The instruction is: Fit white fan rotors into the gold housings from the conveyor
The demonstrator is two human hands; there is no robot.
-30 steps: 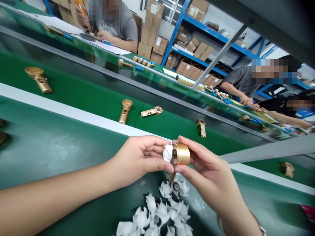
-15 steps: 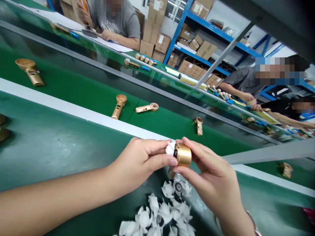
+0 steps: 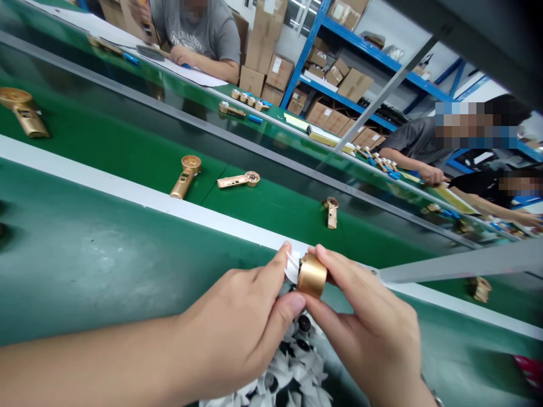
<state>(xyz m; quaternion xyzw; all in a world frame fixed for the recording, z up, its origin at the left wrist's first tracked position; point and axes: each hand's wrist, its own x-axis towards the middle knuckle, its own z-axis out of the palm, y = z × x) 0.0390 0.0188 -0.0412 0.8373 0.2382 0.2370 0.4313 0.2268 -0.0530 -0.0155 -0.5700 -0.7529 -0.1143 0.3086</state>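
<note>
Gold metal housing (image 3: 312,276), white plastic part (image 3: 292,268) touching

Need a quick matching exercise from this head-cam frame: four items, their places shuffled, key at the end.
Items:
1. gold cylinder
2. white plastic piece
3. pile of white parts
4. gold handle-shaped part

Places:
A. on the far green belt
B. gripped by the right hand
C. pinched by the left hand at the gold cylinder's end
D. on the near green belt, beneath the hands

Pairs: 1-B, 2-C, 3-D, 4-A
</note>
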